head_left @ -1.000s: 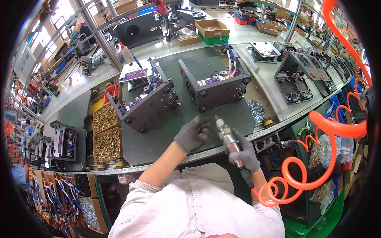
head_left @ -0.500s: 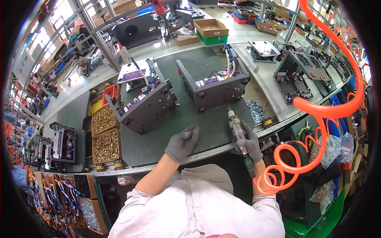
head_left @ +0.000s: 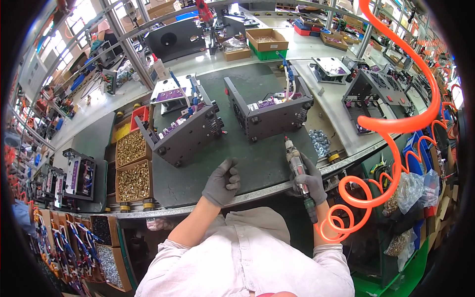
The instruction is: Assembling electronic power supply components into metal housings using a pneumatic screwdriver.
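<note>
Grey gloves on both hands, going by the head cam feed I've got up. Right hand [head_left: 311, 183] is wrapped around a power driver [head_left: 298, 168], so that's a firm grip, with the tool held over the near edge of the bench, tip pointing away from the body. Left hand [head_left: 222, 183] is off to the side over the dark green mat [head_left: 257, 163], fingers curled loosely inward; I can't tell from my end if something small is tucked in there.

Orange coiled hose [head_left: 355, 200] runs from the back of the driver, loops by the right forearm and climbs toward the top right. Just past the driver's tip I've got a dark metal case [head_left: 277, 116] on the mat, tilted, some wiring poking up out of it, a small gap between the two. To its left there's a second case [head_left: 190, 133], also at an angle, purple circuit board showing inside.

Further out left, two cardboard boxes [head_left: 150, 179] full of brass-coloured bits sit beside the mat, with a red tray [head_left: 134, 119] behind them. Over on the right, a pile of silvery washers or nuts [head_left: 320, 141] lies near the bench edge.
</note>
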A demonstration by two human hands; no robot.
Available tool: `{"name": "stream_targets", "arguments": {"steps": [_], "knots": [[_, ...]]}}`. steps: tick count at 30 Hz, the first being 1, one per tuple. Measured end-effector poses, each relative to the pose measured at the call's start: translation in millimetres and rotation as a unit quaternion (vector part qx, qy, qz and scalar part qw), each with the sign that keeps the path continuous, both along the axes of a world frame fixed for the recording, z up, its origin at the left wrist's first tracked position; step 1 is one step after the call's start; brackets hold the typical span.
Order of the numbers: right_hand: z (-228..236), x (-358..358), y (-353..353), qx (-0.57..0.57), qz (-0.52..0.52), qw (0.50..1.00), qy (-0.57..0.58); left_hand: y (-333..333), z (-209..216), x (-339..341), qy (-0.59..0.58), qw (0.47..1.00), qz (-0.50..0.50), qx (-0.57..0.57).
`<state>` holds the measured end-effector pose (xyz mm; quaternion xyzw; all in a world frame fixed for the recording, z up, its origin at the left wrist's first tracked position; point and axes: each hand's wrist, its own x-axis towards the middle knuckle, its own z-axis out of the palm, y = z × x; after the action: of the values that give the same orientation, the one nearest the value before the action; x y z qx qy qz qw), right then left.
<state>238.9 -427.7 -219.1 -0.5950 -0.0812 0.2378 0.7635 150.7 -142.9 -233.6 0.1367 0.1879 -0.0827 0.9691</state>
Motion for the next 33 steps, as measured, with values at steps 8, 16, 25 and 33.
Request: {"name": "stream_targets", "arguments": {"steps": [8,16,25,33], "knots": [[-3,7,5,-0.043,-0.028,0.998,-0.041,-8,12,5,0.022,0.996,-0.018,0.08],[22,-30,4,0.006,0.069,0.996,0.063,-4,-6,33,0.011,0.988,-0.042,0.147],[35,-52,11,0.011,0.168,0.982,0.089,-18,10,42,-0.074,0.988,-0.09,0.104],[38,-53,12,-0.017,0.156,0.985,0.066,-20,5,50,-0.074,0.989,-0.06,0.11]]}}
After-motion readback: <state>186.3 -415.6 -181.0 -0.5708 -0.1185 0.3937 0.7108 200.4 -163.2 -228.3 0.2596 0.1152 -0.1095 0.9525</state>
